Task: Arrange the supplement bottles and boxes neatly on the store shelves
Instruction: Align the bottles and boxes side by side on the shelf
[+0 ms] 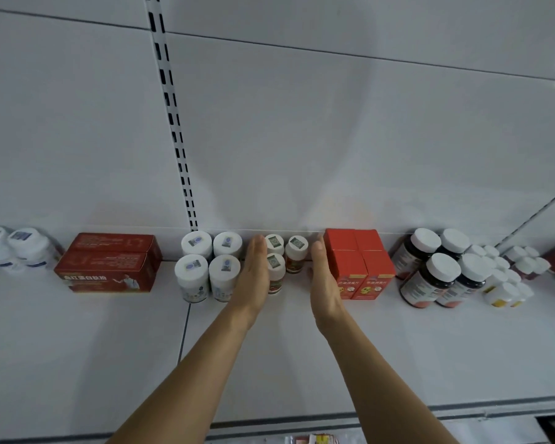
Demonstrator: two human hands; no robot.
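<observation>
Three small white-capped bottles with red labels (276, 270) stand at the back of the white shelf (269, 354). My left hand (253, 277) is flat and straight, its palm against the left side of the front small bottle. My right hand (324, 280) is also flat, fingers straight, standing to the right of the bottles and beside the bright red boxes (359, 267); a gap separates it from the bottles. Several larger white bottles (205, 267) stand just left of my left hand.
Dark red boxes (109, 264) lie stacked at the left, with white bottles (16, 245) beyond them. At the right stand dark bottles with white caps (436, 270) and several small white bottles (500, 277). A slotted upright (173, 123) runs up the back panel.
</observation>
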